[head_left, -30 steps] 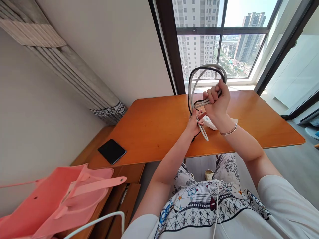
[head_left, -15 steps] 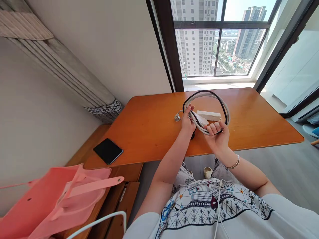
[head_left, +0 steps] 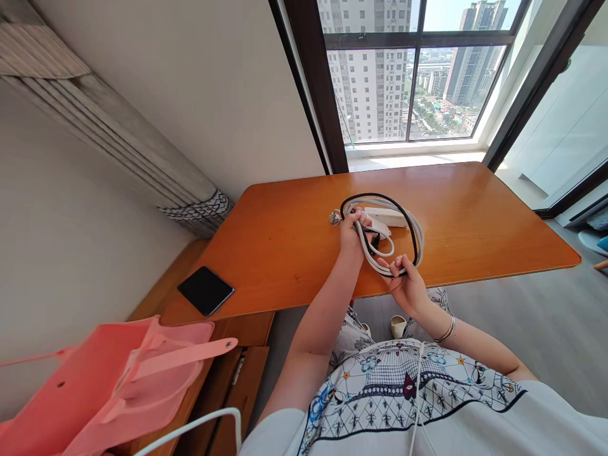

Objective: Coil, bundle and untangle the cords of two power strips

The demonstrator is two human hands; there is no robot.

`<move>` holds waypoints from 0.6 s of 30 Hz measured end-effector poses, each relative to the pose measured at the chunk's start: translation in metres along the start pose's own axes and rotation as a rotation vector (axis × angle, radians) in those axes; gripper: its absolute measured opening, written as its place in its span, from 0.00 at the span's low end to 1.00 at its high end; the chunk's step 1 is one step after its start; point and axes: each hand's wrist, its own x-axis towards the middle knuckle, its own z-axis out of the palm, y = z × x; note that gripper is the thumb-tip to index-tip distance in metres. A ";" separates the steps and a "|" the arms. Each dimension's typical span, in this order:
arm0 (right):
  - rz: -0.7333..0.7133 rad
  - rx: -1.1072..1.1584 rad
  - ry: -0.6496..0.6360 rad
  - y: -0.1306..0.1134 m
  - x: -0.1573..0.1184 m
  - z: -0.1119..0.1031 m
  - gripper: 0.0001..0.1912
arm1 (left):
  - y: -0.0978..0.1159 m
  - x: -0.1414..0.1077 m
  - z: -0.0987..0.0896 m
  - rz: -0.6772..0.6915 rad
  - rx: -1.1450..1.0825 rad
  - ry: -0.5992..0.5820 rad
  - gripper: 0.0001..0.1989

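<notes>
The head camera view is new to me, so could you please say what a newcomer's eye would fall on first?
Probably the coiled black and white cables, held between the left hand and right hand over the orange-brown table. Next, perhaps, the large pink bag at lower left and the bright window beyond the table.

Both hands, left (head_left: pixel 357 229) and right (head_left: pixel 403 284), grip a looped bundle of black and white cable (head_left: pixel 418 235) above the wooden counter (head_left: pixel 275 253). White power strip (head_left: pixel 387 216) just beyond, plug (head_left: pixel 335 218) near the left hand. Dark tablet (head_left: pixel 206 291) flat at the counter's left end; pink bag (head_left: pixel 109 373) beside it.
</notes>
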 end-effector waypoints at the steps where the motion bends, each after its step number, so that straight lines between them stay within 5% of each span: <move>1: 0.031 0.024 0.018 0.001 0.002 -0.002 0.16 | 0.001 -0.002 0.001 0.010 0.021 0.019 0.10; 4: 0.143 0.094 0.076 0.006 0.011 -0.010 0.10 | 0.003 -0.006 0.003 0.058 0.077 0.051 0.11; 9: 0.264 0.143 0.150 0.013 0.028 -0.013 0.07 | 0.004 -0.011 0.000 0.074 -0.015 -0.117 0.12; 14: 0.091 0.147 0.239 -0.002 0.044 -0.003 0.23 | 0.010 -0.020 -0.004 -0.004 0.016 -0.124 0.14; 18: -0.081 0.074 0.186 -0.013 0.047 -0.001 0.28 | 0.018 -0.027 -0.010 -0.082 0.029 -0.105 0.07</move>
